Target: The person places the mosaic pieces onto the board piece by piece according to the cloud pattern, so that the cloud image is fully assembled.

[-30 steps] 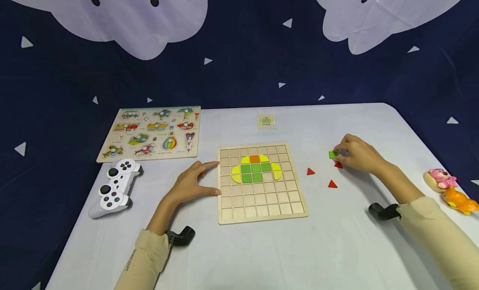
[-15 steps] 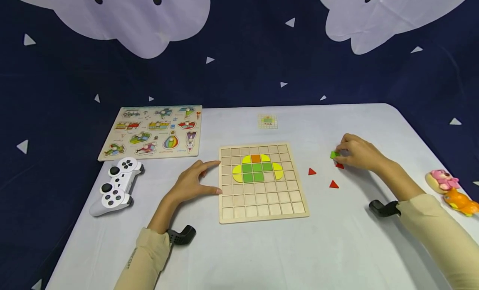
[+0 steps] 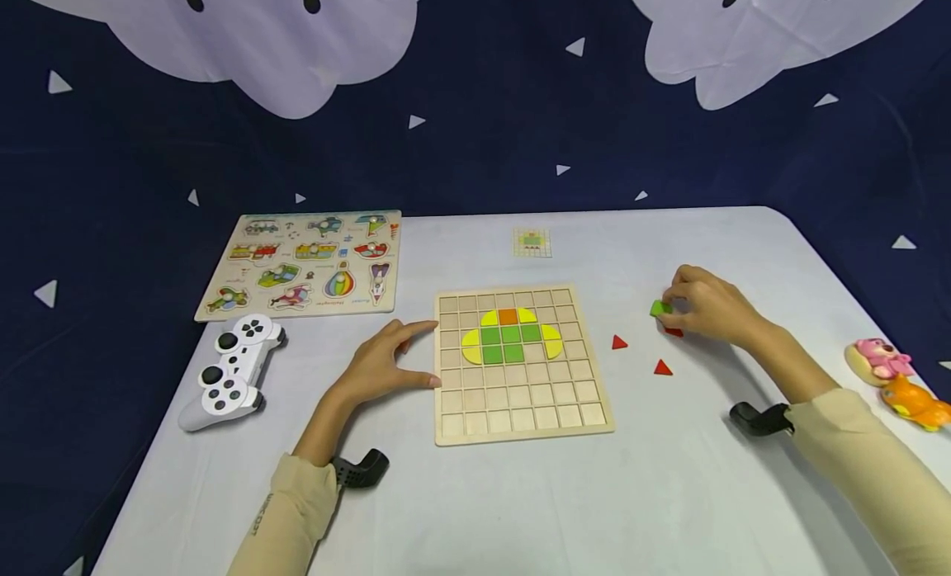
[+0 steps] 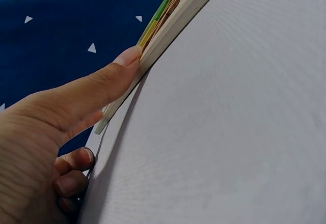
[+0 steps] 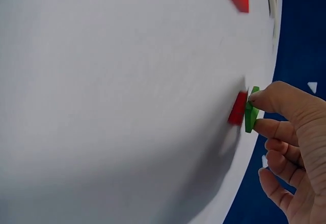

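Note:
A wooden grid board (image 3: pixel 498 423) lies mid-table, holding several green square tiles (image 3: pixel 491 335), an orange square (image 3: pixel 508 316) and yellow rounded pieces (image 3: pixel 471 346). Along its left edge, my left hand (image 3: pixel 377 364) touches the frame with thumb and index finger spread apart; the left wrist view shows the thumb (image 4: pixel 109 79) against the rim. To the right of the board, my right hand (image 3: pixel 709 305) pinches a green square tile (image 5: pixel 250 114) between thumb and finger. A red triangle (image 5: pixel 237 109) lies just beside that tile, partly hidden by the hand in the head view.
Two more red triangles (image 3: pixel 663 368) lie between board and right hand. A small patterned card (image 3: pixel 532 243) sits behind the board. At left are a vehicle peg puzzle (image 3: pixel 297 262) and a white game controller (image 3: pixel 234 374); at right, pink (image 3: pixel 880 359) and orange toys (image 3: pixel 914 401).
The green tile in my right hand has shifted and turned slightly, while that hand stays at nearly the same spot. My left hand keeps its place at the board's edge.

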`<action>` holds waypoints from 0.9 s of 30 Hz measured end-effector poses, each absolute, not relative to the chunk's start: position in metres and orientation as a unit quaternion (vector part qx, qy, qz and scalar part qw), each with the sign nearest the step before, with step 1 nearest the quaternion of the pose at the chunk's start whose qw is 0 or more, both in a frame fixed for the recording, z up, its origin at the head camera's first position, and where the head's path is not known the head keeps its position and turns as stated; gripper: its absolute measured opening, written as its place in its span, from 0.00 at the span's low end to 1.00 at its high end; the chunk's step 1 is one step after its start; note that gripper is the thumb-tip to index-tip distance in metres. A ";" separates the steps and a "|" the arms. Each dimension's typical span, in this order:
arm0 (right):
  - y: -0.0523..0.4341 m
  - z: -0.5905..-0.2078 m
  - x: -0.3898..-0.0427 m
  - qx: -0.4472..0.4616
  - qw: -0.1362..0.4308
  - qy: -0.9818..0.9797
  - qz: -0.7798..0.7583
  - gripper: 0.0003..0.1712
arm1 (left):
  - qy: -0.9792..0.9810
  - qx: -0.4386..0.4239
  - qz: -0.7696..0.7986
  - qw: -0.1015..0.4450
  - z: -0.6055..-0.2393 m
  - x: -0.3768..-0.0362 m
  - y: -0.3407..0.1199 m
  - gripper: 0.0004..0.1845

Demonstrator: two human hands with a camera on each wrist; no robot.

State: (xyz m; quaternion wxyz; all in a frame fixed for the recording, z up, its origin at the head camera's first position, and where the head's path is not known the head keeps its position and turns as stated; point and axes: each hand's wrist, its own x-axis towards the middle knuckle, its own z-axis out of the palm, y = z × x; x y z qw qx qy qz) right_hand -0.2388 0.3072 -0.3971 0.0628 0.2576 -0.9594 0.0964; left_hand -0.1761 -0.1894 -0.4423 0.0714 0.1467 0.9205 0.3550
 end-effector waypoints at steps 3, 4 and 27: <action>0.299 -0.395 -0.237 0.272 0.076 -0.953 0.108 0.13 | 0.920 0.145 0.357 0.072 -0.442 -0.176 -0.190 0.48; 0.295 -0.394 -0.236 0.276 0.077 -0.951 0.111 0.13 | 0.920 0.145 0.357 0.073 -0.442 -0.176 -0.190 0.48; 0.183 -0.392 -0.215 0.428 0.081 -0.887 0.151 0.11 | 0.917 0.152 0.360 0.073 -0.443 -0.177 -0.189 0.48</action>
